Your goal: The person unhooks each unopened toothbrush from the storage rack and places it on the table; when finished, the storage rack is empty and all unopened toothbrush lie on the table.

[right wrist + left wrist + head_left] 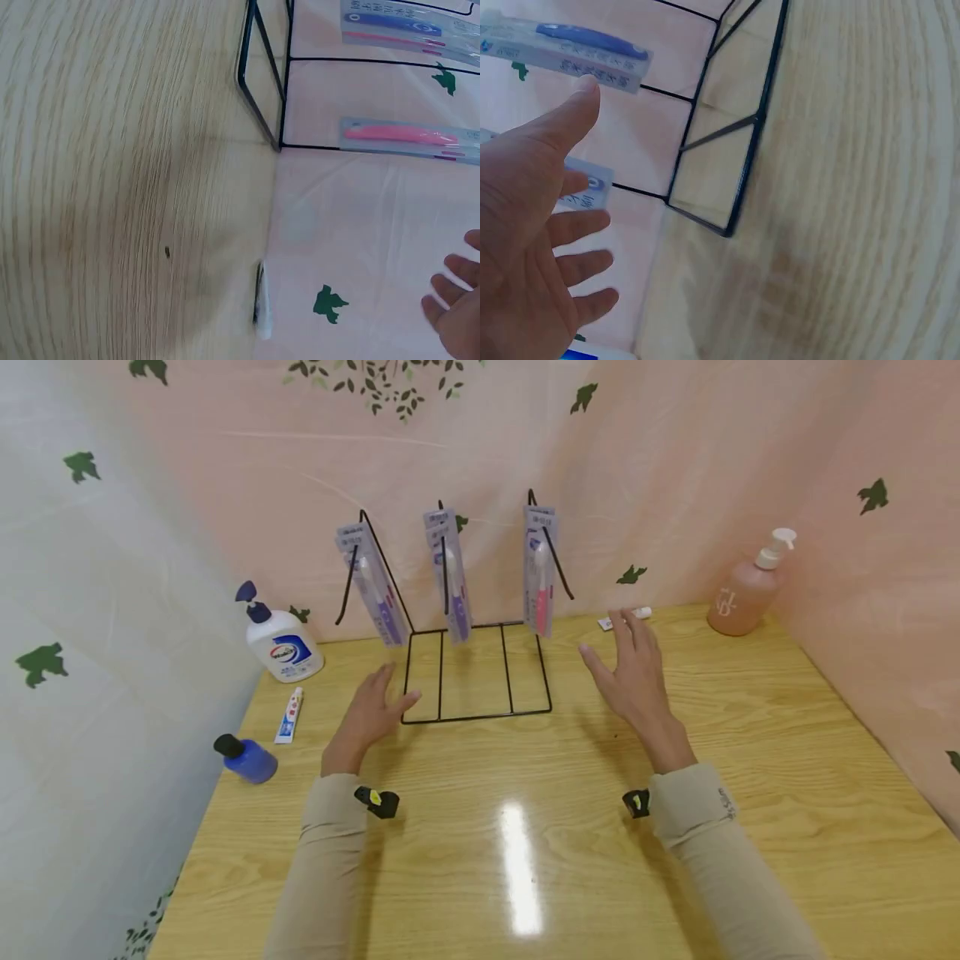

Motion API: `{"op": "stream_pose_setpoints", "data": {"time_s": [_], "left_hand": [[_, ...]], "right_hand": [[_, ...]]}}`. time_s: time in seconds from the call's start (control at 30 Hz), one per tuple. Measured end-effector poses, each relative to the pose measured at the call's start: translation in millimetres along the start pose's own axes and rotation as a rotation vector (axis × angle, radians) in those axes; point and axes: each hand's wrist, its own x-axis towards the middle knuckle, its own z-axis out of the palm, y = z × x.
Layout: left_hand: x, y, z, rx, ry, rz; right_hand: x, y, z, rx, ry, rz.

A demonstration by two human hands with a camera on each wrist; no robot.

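left hand (372, 706) released, touching wire rack (477, 672) front-left corner | right hand (633, 672) released, hovering right of rack | advice: probably steady rack base before touching hung toothbrush packs (452, 575)

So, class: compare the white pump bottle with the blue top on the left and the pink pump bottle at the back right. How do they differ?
The white plastic pump bottle has a dark blue pump and a printed blue-and-red label; the pink plastic pump bottle has a white pump and only a faint pale mark. The white one looks squatter, the pink one taller and slimmer. Both stand upright on the wooden table against the wall.
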Motion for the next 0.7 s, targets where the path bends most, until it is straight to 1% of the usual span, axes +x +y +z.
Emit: {"op": "stream_pose_setpoints", "data": {"time_s": [0.07, 0.17, 0.27, 0.33, 0.4, 0.5, 0.6, 0.7], "left_hand": [[0.2, -4.2, 1.8, -0.042, -0.015, 0.015], [1.8, -12.0, 6.5, -0.087, -0.013, 0.043], [4.9, -21.9, 12.5, -0.112, 0.006, 0.057], [7.8, -28.7, 16.7, -0.108, 0.014, 0.071], [10.7, -34.7, 20.5, -0.098, 0.022, 0.085], [13.1, -40.7, 24.5, -0.085, 0.032, 0.108], [11.6, -44.1, 26.1, -0.098, 0.031, 0.1], [7.2, -47.7, 27.7, -0.112, -0.001, 0.077]], "right_hand": [[0.8, -2.0, 3.7, 0.096, 0.056, -0.06], [1.3, -8.0, 11.0, 0.223, 0.125, -0.161], [1.7, -16.1, 21.7, 0.307, 0.168, -0.242], [2.2, -22.3, 30.6, 0.343, 0.182, -0.283], [3.2, -29.5, 40.5, 0.368, 0.183, -0.319], [5.0, -43.0, 55.4, 0.401, 0.159, -0.372], [6.8, -58.9, 69.4, 0.421, 0.119, -0.42], [7.3, -75.8, 82.4, 0.437, 0.065, -0.437]]}}
